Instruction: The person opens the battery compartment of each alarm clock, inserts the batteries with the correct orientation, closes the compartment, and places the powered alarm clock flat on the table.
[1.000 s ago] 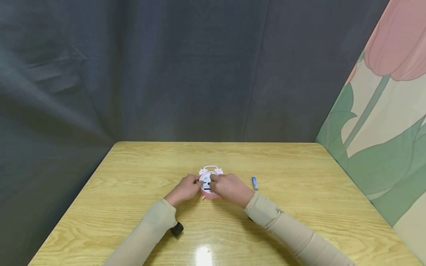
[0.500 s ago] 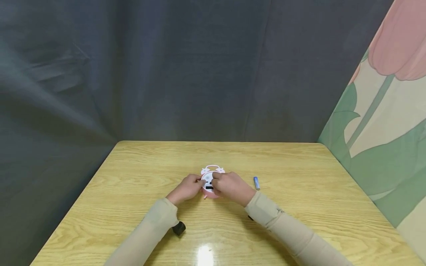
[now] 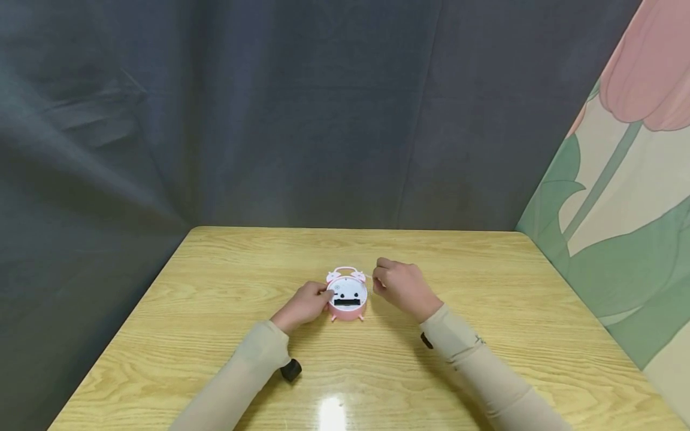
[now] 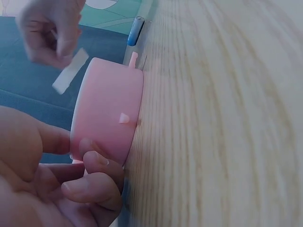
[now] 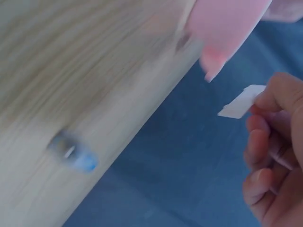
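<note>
A pink alarm clock [image 3: 347, 286] with two bells and a handle lies back-up on the table, its white back facing me. In that back, the dark battery compartment [image 3: 347, 302] is uncovered. My left hand [image 3: 303, 305] grips the clock's left edge between thumb and fingers. Just right of the clock and above the table, my right hand [image 3: 405, 288] pinches a small white battery cover [image 5: 241, 101]. A blue battery [image 4: 136, 30] lies on the table beyond the clock in the left wrist view; in the head view my right hand hides it.
The wooden table [image 3: 242, 257] ends at a dark curtain [image 3: 345, 120] behind and on the left. A wall with a tulip pattern [image 3: 620, 239] borders the right side. A black wrist camera [image 3: 291, 370] shows under my left sleeve.
My right hand has lifted off the clock's back and moved right with the white cover, exposing the battery compartment. My left hand keeps its grip on the clock.
</note>
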The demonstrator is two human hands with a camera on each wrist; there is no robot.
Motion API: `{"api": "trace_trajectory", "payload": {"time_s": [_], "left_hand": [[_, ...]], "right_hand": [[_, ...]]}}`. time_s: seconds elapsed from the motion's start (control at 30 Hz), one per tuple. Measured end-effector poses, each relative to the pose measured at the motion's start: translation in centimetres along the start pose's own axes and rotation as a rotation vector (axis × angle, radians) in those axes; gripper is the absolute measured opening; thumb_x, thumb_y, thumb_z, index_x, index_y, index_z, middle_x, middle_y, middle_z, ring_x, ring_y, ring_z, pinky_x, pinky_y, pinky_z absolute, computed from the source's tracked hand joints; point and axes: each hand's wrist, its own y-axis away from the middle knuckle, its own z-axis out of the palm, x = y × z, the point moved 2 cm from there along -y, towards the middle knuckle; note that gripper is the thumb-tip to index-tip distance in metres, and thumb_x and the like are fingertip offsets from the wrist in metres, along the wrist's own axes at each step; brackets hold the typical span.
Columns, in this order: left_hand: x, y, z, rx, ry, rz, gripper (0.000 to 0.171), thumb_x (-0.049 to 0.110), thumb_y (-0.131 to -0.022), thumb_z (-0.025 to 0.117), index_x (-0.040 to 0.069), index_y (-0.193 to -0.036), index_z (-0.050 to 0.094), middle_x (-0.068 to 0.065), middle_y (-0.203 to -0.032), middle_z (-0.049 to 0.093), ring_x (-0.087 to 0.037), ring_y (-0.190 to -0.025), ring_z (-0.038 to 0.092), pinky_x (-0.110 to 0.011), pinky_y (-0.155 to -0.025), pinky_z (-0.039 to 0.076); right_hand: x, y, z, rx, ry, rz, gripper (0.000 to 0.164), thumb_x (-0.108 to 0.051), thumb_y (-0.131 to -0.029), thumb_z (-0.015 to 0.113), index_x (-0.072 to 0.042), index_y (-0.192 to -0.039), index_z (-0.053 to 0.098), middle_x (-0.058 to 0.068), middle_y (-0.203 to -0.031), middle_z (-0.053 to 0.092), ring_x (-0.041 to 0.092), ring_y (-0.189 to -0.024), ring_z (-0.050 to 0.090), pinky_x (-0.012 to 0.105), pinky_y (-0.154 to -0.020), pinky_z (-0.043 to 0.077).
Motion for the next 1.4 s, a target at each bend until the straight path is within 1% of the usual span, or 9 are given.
{"api": "trace_trajectory", "payload": {"time_s": [0.07,0.27,0.43,0.67,0.83,1.07,1.2,1.3,1.4], "left_hand": [[-0.1,-0.1,0.0,0.004,0.001,-0.006,0.027,0.014,-0.103,0.049,0.003,-0.084,0.064,-0.002,-0.064,0.051,-0.009,-0.052,0.04,-0.023,-0.05,0.034],[-0.1,-0.1,-0.1,-0.005,0.013,-0.017,0.027,0.014,-0.104,0.048,0.002,-0.088,0.065,-0.003,-0.067,0.053,-0.01,-0.053,0.041,-0.023,-0.051,0.036],[-0.2,-0.1,0.0,-0.006,0.005,-0.013,0.028,0.015,-0.104,0.047,0.003,-0.085,0.064,-0.003,-0.068,0.054,-0.01,-0.054,0.041,-0.023,-0.052,0.036],[-0.3,-0.1,0.1,-0.006,-0.007,-0.021,0.027,0.015,-0.104,0.047,0.002,-0.09,0.066,-0.003,-0.069,0.053,-0.011,-0.056,0.042,-0.024,-0.053,0.036],[-0.3,-0.1,0.1,-0.005,-0.01,-0.015,0.028,0.016,-0.104,0.047,0.003,-0.087,0.065,-0.002,-0.067,0.053,-0.01,-0.055,0.041,-0.024,-0.053,0.036],[0.0,-0.2,-0.2,-0.015,-0.003,-0.029,0.029,0.018,-0.105,0.046,0.004,-0.087,0.063,-0.003,-0.068,0.052,-0.01,-0.053,0.039,-0.023,-0.051,0.035],[0.1,-0.1,-0.1,-0.008,-0.013,-0.02,0.029,0.017,-0.104,0.046,0.005,-0.083,0.062,-0.002,-0.068,0.052,-0.011,-0.055,0.041,-0.023,-0.052,0.036],[0.1,0.0,-0.1,0.0,-0.013,-0.015,0.029,0.016,-0.104,0.047,0.005,-0.082,0.063,-0.002,-0.067,0.052,-0.011,-0.056,0.042,-0.024,-0.053,0.037],[-0.1,0.0,0.0,0.004,-0.007,-0.02,0.029,0.016,-0.103,0.047,0.004,-0.083,0.064,-0.002,-0.067,0.052,-0.011,-0.055,0.042,-0.024,-0.053,0.037]], "right_hand": [[1.5,0.6,0.0,-0.03,0.005,0.073,0.015,-0.003,-0.077,0.072,-0.015,-0.071,0.065,-0.005,-0.072,0.052,0.005,-0.052,0.045,0.026,-0.043,0.041],[5.3,2.4,0.2,-0.201,0.041,0.273,0.015,-0.005,-0.083,0.074,-0.011,-0.07,0.069,-0.001,-0.069,0.055,0.007,-0.05,0.045,0.027,-0.044,0.044],[7.0,3.6,0.7,-0.285,0.043,0.343,0.018,-0.001,-0.081,0.073,-0.01,-0.066,0.067,0.001,-0.066,0.055,0.011,-0.053,0.049,0.032,-0.047,0.049],[8.1,4.6,1.5,-0.386,0.065,0.417,0.025,-0.008,-0.081,0.075,-0.01,-0.063,0.058,0.003,-0.064,0.057,0.015,-0.055,0.051,0.041,-0.048,0.051],[8.6,5.0,2.0,-0.41,0.075,0.423,0.022,-0.011,-0.084,0.074,-0.008,-0.067,0.061,0.006,-0.065,0.057,0.02,-0.056,0.056,0.044,-0.049,0.052],[8.4,5.0,1.9,-0.422,0.06,0.412,0.019,-0.009,-0.085,0.075,-0.007,-0.07,0.064,0.006,-0.068,0.059,0.02,-0.058,0.057,0.043,-0.05,0.053],[7.5,4.9,1.3,-0.411,0.031,0.349,0.011,-0.002,-0.081,0.079,-0.006,-0.081,0.069,0.007,-0.076,0.062,0.018,-0.059,0.059,0.036,-0.05,0.053],[6.5,4.9,0.8,-0.411,-0.01,0.281,0.02,0.005,-0.078,0.079,-0.005,-0.092,0.068,0.01,-0.082,0.063,0.015,-0.058,0.056,0.03,-0.048,0.05],[5.6,5.0,0.6,-0.411,-0.025,0.225,0.022,0.007,-0.081,0.076,-0.006,-0.097,0.067,0.011,-0.085,0.062,0.011,-0.055,0.051,0.026,-0.045,0.046]]}}
